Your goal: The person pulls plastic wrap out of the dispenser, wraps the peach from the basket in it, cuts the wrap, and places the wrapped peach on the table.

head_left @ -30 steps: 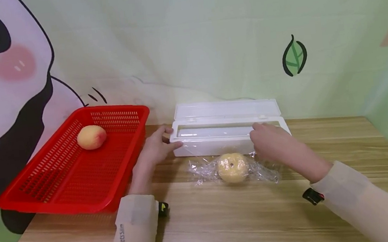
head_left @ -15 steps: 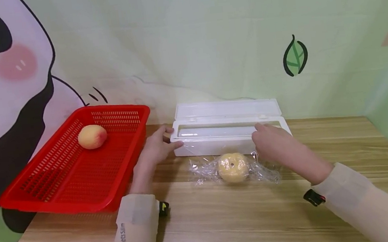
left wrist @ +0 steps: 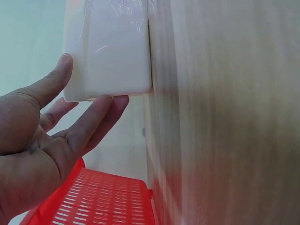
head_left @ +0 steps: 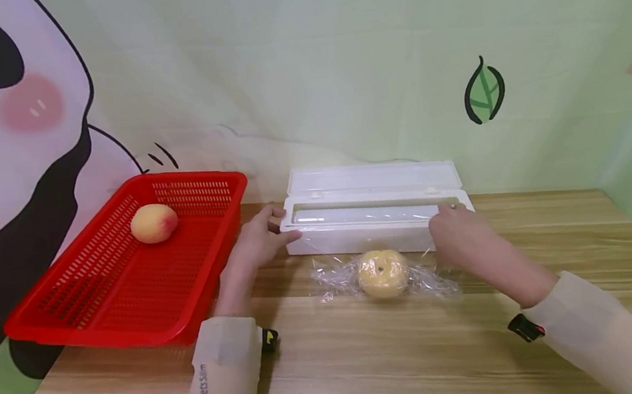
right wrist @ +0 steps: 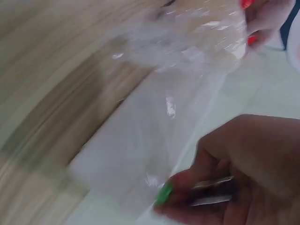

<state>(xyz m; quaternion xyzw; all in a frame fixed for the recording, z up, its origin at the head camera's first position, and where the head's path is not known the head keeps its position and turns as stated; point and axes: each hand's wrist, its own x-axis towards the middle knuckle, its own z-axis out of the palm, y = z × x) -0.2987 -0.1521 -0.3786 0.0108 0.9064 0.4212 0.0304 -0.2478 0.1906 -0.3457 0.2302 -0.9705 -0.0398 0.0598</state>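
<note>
Left hand [head_left: 256, 239] spread, thumb and fingertips resting against near end of white box [head_left: 356, 238]; box lies between both hands, lid tipped back. Right hand [head_left: 463, 232] curled at the box's other end, pinching small green piece [right wrist: 164, 193]; rest of its grasp unclear, view blurred. Yellow fruit [head_left: 383, 274] in clear film [head_left: 330, 273] between the hands, before the box. Red basket [head_left: 127, 339] left of left hand, holding peach [head_left: 154, 223].

A cartoon panda [head_left: 15, 173] decorates the green backdrop [head_left: 349, 76].
</note>
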